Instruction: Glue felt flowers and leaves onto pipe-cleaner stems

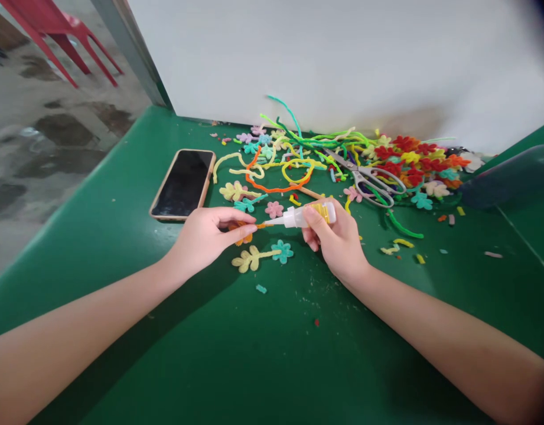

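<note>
My left hand (214,236) pinches an orange pipe-cleaner leaf sprig (243,233), its stem pointing right. Wrapped in my right hand (336,236) is a small white glue bottle (309,215) with a yellow label, tilted nearly level. Its thin nozzle meets or almost meets the tip of the orange stem; I cannot tell which. Just below lies a pale yellow sprig (247,258) whose stem ends on a teal flower (282,252). Above my hands are a pink flower (274,209), a teal sprig (245,205) and a cream sprig (235,191).
A phone (183,183) rests on the green table (201,354) at left. Scissors (371,180) lie by a heap of red flowers (409,159) and loose pipe cleaners (316,141) along the white wall (320,59). A dark bottle (511,177) is at right, a red chair (68,29) beyond.
</note>
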Action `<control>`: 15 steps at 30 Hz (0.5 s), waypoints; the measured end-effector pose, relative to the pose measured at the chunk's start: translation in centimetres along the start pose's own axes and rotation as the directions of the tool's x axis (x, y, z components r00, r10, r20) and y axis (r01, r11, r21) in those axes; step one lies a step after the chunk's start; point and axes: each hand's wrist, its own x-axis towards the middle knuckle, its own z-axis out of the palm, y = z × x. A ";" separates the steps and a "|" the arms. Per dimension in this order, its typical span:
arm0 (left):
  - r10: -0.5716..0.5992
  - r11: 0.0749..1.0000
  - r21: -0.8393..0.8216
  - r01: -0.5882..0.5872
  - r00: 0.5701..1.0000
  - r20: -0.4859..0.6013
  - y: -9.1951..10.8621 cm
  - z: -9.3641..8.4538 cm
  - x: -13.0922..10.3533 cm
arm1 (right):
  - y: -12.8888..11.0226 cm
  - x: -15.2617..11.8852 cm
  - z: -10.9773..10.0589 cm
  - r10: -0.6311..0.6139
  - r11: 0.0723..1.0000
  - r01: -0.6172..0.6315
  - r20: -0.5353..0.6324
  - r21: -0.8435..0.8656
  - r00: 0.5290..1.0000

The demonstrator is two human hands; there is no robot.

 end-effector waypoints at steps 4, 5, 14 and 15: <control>-0.033 0.999 -0.006 0.033 0.999 0.011 0.0 0.0 0.0 | -0.2 -0.1 0.1 0.001 1.000 -0.001 0.011 -0.018 1.000; -0.047 0.999 -0.009 0.047 0.999 0.015 0.1 -0.1 0.0 | -0.2 -0.1 0.1 -0.001 1.000 0.001 0.009 -0.024 1.000; -0.128 0.990 -0.049 0.129 0.992 0.018 0.6 0.0 -0.1 | -0.4 -0.1 0.2 -0.055 0.997 0.053 -0.023 -0.060 0.998; -0.128 0.990 -0.054 0.129 0.992 0.015 0.6 0.0 -0.1 | -0.3 -0.1 0.2 -0.057 0.997 0.055 -0.028 -0.057 0.998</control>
